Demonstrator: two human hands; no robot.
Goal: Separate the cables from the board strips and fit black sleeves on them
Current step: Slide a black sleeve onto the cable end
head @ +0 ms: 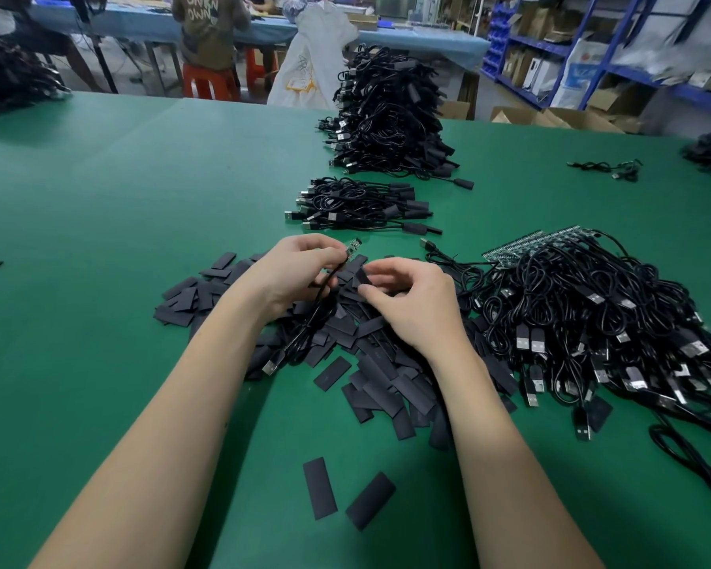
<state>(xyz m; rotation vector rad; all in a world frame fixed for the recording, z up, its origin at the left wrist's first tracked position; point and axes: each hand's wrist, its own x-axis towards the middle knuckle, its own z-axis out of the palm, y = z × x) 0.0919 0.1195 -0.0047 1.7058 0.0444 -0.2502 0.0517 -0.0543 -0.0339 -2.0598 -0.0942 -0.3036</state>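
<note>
black sleeve (361, 277) pinched in right hand (407, 305), left hand (294, 273) grips cable (317, 310) by its bare board (353, 247); sleeving step, next slide sleeve over board.

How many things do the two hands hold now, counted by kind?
cable, board end bare, pinched in the left hand: 1
black sleeve, pinched in the right hand: 1
Total: 2

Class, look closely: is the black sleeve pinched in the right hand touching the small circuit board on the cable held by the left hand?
Apart. The head view shows green table between the black sleeve and the circuit board.
</note>
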